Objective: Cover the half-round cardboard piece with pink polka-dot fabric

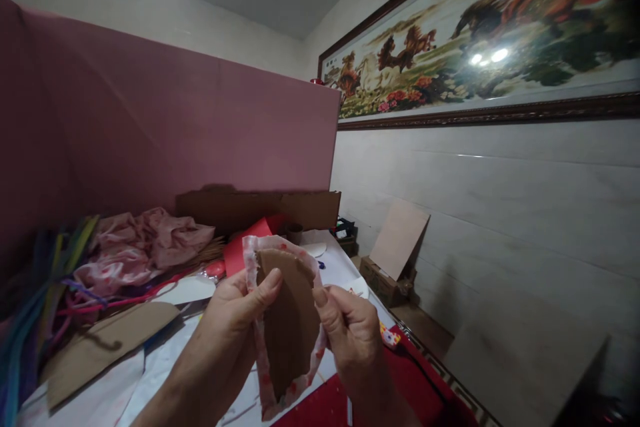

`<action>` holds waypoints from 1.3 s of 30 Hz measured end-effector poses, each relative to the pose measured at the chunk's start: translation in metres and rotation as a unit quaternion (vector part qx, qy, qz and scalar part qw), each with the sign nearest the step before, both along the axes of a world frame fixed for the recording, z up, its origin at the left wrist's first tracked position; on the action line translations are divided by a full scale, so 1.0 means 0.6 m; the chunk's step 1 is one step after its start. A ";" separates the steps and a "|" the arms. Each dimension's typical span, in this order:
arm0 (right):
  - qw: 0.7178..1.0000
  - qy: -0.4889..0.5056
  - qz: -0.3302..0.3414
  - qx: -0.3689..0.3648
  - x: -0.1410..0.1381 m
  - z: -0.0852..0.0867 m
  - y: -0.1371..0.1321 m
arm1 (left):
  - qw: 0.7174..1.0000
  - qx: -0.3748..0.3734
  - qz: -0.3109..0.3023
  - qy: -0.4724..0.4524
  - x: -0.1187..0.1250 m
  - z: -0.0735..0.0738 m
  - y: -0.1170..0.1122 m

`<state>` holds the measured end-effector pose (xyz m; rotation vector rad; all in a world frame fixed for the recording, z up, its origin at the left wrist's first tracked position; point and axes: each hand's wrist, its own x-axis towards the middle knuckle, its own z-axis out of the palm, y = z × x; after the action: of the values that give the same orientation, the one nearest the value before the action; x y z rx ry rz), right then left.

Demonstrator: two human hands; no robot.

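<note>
Both my hands hold up a fan-shaped brown cardboard piece [289, 320] wrapped at its edges in white fabric with red spots [265, 387]. My left hand [237, 320] grips its left edge, thumb pressed on the cardboard. My right hand [353, 333] pinches the right edge, fingers closed over the fabric border. The piece stands upright above the table, narrow end down.
The white table [165, 360] carries crumpled pink fabric [145, 247], coloured pipe cleaners [35, 307], cardboard pieces [100, 347], red paper [245, 247] and a cardboard strip [260, 207] against a pink backboard. A framed horse picture [480, 33] hangs on the right wall; a board leans on a box on the floor [395, 247].
</note>
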<state>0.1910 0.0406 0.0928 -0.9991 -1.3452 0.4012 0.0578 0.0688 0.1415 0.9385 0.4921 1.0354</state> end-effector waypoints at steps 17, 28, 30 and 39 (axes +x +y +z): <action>0.968 0.220 0.086 -0.087 -0.008 -0.001 -0.016 | 0.998 -0.052 0.004 -0.024 0.001 -0.008 0.017; 0.962 0.239 0.078 -0.108 -0.015 -0.015 -0.012 | 0.998 -0.054 0.039 -0.021 0.008 -0.002 0.003; 0.964 0.236 0.063 -0.106 -0.017 -0.018 -0.008 | 0.998 -0.055 0.038 -0.023 0.010 -0.003 0.002; 0.970 0.213 0.088 -0.080 -0.009 -0.028 0.001 | 0.999 -0.037 0.023 -0.022 0.007 -0.006 0.012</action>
<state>0.1855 0.0413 0.0763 -0.8642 -1.0234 0.8202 0.0618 0.0762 0.1379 0.8400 0.5143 1.0712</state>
